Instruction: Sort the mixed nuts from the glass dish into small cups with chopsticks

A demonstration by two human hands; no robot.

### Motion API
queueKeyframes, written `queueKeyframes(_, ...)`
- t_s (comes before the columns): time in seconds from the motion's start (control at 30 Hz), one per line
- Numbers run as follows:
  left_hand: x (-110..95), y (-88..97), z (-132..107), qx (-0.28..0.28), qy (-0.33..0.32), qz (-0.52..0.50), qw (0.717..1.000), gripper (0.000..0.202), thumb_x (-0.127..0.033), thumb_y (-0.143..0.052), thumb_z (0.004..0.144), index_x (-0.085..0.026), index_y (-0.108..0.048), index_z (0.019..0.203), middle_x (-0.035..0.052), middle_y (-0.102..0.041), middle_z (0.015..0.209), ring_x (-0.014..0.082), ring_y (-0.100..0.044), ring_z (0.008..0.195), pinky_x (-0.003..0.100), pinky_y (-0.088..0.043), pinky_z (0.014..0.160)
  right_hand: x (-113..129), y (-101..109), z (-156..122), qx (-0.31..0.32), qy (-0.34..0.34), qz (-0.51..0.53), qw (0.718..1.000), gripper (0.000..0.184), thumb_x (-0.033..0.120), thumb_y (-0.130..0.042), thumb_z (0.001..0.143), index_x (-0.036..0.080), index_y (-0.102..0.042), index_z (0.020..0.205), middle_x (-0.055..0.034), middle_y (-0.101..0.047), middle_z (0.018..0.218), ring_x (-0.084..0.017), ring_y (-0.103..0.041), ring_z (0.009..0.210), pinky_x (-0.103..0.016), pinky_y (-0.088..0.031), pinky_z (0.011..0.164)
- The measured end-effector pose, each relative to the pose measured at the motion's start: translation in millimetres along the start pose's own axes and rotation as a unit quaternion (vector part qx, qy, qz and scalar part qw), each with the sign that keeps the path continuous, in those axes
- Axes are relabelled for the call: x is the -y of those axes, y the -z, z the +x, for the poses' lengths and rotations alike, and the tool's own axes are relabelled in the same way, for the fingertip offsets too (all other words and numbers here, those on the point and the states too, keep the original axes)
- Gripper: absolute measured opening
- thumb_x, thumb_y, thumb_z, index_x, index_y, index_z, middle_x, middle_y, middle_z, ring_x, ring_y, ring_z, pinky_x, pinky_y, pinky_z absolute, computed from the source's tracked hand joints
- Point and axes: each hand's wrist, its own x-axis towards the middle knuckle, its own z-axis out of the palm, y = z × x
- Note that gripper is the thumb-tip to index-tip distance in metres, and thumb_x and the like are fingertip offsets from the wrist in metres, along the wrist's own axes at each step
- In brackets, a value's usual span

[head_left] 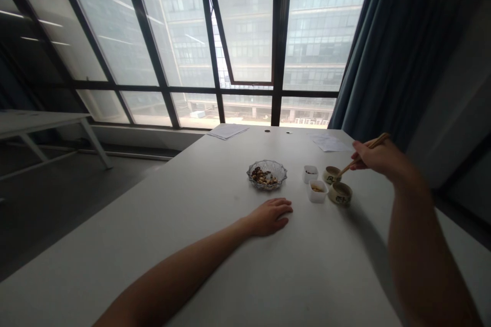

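My right hand (370, 156) is closed around a pair of wooden chopsticks (347, 167), whose tips point down and left at two small ceramic cups with dark characters. The farther cup (330, 178) and the nearer cup (339, 197) stand side by side; whether the tips touch anything I cannot tell. Left of them are two white plastic containers, one with dark bits (310, 177) and one with yellowish pieces (317, 194). My left hand (270, 216) lies flat on the table, fingers stretched out. Beyond it sits a clear glass bowl (282, 180) with mixed nuts or beans.
Everything stands on a long white table (184, 219). Papers (228, 131) lie at its far left, more sheets (330, 143) at the far right. A second white table (42, 125) is off to the left. Windows and a blue curtain (368, 61) are behind.
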Motion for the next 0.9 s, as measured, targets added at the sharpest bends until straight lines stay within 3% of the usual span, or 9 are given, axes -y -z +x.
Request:
queueKeyframes(0.13,0,1.6,-1,0.002,0.003,-0.001,1.000,0.037,-0.032,-0.053,0.093,-0.024,-0.057,0.128,0.0073,-0.054,0.141,0.0232,-0.044,0.135,0.038,-0.033,0.115,-24,-11,25,0.032,-0.056,-0.012,0.998,0.031,0.038,-0.073,0.079,0.019,-0.057,0.062,-0.0125,-0.068,0.057,-0.025,-0.067,0.043,-0.032,-0.058,0.042)
queueKeyframes(0.3,-1,1.6,-2,0.001,0.000,-0.003,1.000,0.037,-0.032,-0.052,0.093,-0.024,-0.057,0.129,0.0071,-0.053,0.142,0.0228,-0.044,0.135,0.038,-0.033,0.115,-42,-16,42,0.045,0.006,0.014,0.999,0.035,0.043,-0.081,0.071,0.021,-0.056,0.061,-0.0081,-0.065,0.049,-0.024,-0.064,0.036,-0.031,-0.055,0.033)
queueKeyframes(0.5,-2,1.7,-1,0.003,0.001,0.000,1.000,0.037,-0.031,-0.053,0.093,-0.024,-0.057,0.128,0.0069,-0.054,0.141,0.0223,-0.045,0.135,0.037,-0.034,0.115,-30,-12,27,0.101,-0.064,-0.003,0.993,0.026,0.024,-0.087,0.063,0.014,-0.063,0.062,-0.0119,-0.069,0.058,-0.027,-0.069,0.046,-0.034,-0.060,0.040)
queueKeyframes(0.67,-2,1.3,0,0.001,0.000,-0.001,1.000,0.037,-0.032,-0.053,0.093,-0.024,-0.058,0.128,0.0066,-0.054,0.141,0.0226,-0.045,0.134,0.037,-0.033,0.115,-24,-12,22,0.178,-0.058,0.003,0.982,0.020,0.014,-0.087,0.061,0.010,-0.068,0.065,-0.0128,-0.070,0.059,-0.028,-0.072,0.054,-0.030,-0.060,0.044)
queueKeyframes(0.9,-1,1.3,-1,0.003,0.004,-0.001,1.000,0.036,-0.032,-0.053,0.093,-0.024,-0.058,0.128,0.0065,-0.053,0.142,0.0227,-0.044,0.135,0.037,-0.034,0.115,-26,-12,22,0.132,-0.050,-0.020,0.990,0.018,0.017,-0.080,0.074,0.011,-0.066,0.063,-0.0171,-0.071,0.066,-0.027,-0.071,0.053,-0.031,-0.061,0.047)
